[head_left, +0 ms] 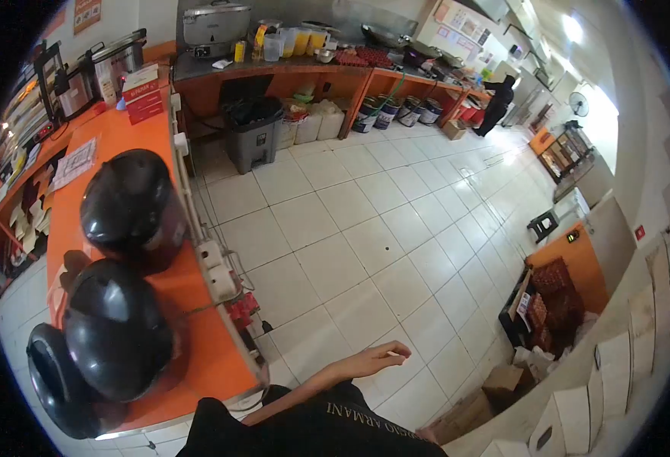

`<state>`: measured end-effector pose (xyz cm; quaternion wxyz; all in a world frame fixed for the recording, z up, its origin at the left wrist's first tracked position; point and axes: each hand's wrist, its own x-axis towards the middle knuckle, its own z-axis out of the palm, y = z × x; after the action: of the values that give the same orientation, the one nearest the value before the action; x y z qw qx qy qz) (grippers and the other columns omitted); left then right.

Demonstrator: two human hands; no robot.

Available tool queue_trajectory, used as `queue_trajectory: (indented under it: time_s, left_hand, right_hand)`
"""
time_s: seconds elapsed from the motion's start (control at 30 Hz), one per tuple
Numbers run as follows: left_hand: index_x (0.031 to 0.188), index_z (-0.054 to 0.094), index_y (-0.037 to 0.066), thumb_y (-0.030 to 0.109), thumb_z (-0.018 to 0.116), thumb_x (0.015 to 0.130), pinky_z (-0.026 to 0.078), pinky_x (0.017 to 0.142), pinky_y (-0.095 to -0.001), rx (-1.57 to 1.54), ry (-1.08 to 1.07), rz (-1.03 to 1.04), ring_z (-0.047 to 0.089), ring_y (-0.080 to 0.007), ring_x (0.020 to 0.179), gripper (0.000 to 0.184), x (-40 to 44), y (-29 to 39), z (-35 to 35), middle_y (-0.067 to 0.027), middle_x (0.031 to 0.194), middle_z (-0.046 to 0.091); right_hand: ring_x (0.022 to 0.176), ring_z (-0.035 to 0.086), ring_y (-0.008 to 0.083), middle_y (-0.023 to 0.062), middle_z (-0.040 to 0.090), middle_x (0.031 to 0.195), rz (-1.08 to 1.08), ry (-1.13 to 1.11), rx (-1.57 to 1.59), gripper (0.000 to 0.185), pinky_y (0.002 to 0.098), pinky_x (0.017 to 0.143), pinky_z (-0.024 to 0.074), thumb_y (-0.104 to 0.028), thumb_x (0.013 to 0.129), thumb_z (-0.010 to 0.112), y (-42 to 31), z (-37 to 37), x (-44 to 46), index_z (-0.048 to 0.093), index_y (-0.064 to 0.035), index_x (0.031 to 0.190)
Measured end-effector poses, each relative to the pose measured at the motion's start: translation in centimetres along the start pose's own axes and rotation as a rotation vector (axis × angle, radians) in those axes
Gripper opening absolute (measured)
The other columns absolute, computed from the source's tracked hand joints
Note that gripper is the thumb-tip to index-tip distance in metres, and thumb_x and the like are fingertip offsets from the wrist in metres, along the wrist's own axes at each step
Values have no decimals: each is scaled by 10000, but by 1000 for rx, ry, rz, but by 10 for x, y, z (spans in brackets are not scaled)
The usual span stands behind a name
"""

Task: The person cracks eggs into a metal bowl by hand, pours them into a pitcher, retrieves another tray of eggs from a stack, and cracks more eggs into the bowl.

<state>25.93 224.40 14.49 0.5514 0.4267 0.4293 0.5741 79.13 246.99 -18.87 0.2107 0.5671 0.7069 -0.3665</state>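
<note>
My left hand [375, 360] is held out in front of my black shirt [312, 426], over the tiled floor. Its fingers are loosely stretched and hold nothing. To its left, several rounded black appliances [118, 327] stand at the near end of an orange counter [217, 365]. The counter's edge is the nearest surface to my left forearm. My right hand does not show.
A grey bin [255, 135] stands by the back counter [312, 67], with tubs [387, 111] below it. A person in dark clothes [496, 105] is far back. Cardboard boxes [506, 381] and a black crate [519, 316] are on the right.
</note>
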Motion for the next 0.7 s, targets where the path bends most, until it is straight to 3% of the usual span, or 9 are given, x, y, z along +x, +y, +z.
queue_trajectory:
  time_s: [0.07, 0.17, 0.33, 0.37, 0.4, 0.53, 0.57, 0.6, 0.7]
  left_hand:
    - [1244, 462, 28, 412, 467, 937, 354, 986, -331, -57, 38, 60, 478, -193, 1142, 492, 39, 3, -26, -105, 1218, 518]
    - [1219, 474, 7, 383, 486, 942, 394, 940, -323, 96, 131, -155, 511, -180, 1058, 467, 92, 18, -75, -96, 1159, 542]
    - [1245, 466, 68, 413, 465, 937, 373, 961, -347, 87, 290, -97, 482, -184, 1147, 463, 180, 71, -160, -74, 1236, 490]
    - [1244, 464, 72, 405, 469, 938, 371, 965, -345, -4, 343, -86, 483, -180, 1146, 452, 186, 72, -181, -70, 1237, 485]
    - [1243, 463, 77, 397, 474, 938, 370, 969, -343, -111, 390, -76, 483, -177, 1146, 442, 191, 70, -197, -66, 1238, 481]
    - [1231, 468, 86, 397, 487, 930, 367, 975, -343, -122, 770, -239, 488, -181, 1142, 433, 177, 59, -263, -46, 1231, 485]
    - [1227, 471, 88, 408, 495, 923, 369, 974, -343, -202, 850, -249, 493, -182, 1137, 442, 171, 52, -282, -39, 1228, 486]
    - [1221, 481, 105, 391, 484, 932, 376, 949, -331, -197, 963, -270, 504, -171, 1107, 407, 165, 45, -297, -42, 1181, 519]
    - [1197, 506, 123, 361, 476, 944, 386, 919, -314, -159, 1156, -374, 524, -161, 1061, 349, 170, 53, -369, -48, 1122, 557]
  right_hand:
    - [827, 637, 309, 160, 662, 867, 215, 11, -43, 408, 388, 739, 501, -400, 823, 584, -34, -22, -29, 632, -31, 990]
    - [814, 633, 307, 162, 657, 850, 230, 34, -87, 404, 384, 726, 504, -397, 832, 572, -81, -80, 10, 636, -27, 980]
    - [790, 627, 305, 164, 648, 822, -114, 224, -476, 400, 378, 706, 509, -391, 848, 551, -187, -213, 219, 642, -19, 963]
    - [786, 625, 304, 164, 646, 817, -339, 647, -736, 399, 377, 701, 510, -389, 852, 547, -235, -224, 260, 643, -17, 960]
    - [764, 626, 318, 162, 647, 798, -277, 219, -732, 370, 402, 677, 503, -379, 848, 554, -293, -271, 315, 644, -33, 943]
    - [763, 627, 345, 150, 659, 796, -774, 266, -773, 280, 468, 663, 489, -332, 827, 576, -588, -308, 438, 651, -72, 900]
    - [798, 619, 340, 144, 660, 826, -1107, 349, -733, 267, 437, 698, 494, -305, 827, 561, -666, -314, 422, 654, -58, 869]
    - [795, 611, 346, 152, 654, 834, -928, 228, -358, 247, 398, 702, 501, -272, 824, 561, -747, -313, 396, 652, -43, 813]
    - [770, 617, 328, 159, 628, 808, -1299, 79, -410, 204, 359, 679, 505, -244, 788, 636, -903, -291, 377, 655, -41, 784]
